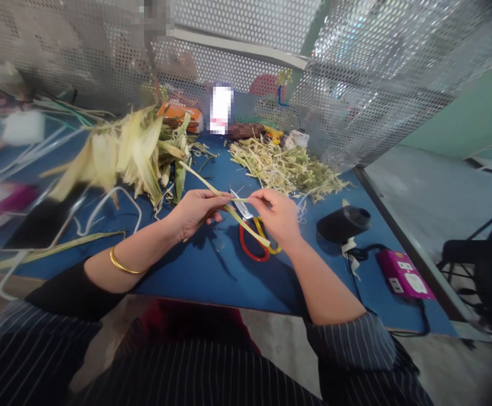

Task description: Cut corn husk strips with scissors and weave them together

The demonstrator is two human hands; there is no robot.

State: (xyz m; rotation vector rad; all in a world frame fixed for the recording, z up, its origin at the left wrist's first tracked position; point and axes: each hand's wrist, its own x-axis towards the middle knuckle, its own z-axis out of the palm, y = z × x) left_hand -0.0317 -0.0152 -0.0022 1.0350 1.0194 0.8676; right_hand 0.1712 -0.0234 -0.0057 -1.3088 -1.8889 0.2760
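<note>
Between my hands are pale green-yellow strips of corn husk [252,230], one long strip running diagonally past my left fingers and a short piece stretched across to the right. My left hand [201,211] pinches the strips between thumb and fingers. On the other end of the short piece, my right hand [277,214] is closed in a pinch. Scissors [254,248] with one red and one yellow handle lie on the blue table below my hands, blades slightly apart and partly hidden by the right hand.
A pile of husks [131,146] lies at the left, and shredded scraps [288,166] are heaped behind my hands. A black cylindrical device [343,223] and a purple pack [404,275] sit at the right. A dark phone [45,220] with a white cable lies left. Perforated mesh [237,62] borders the back.
</note>
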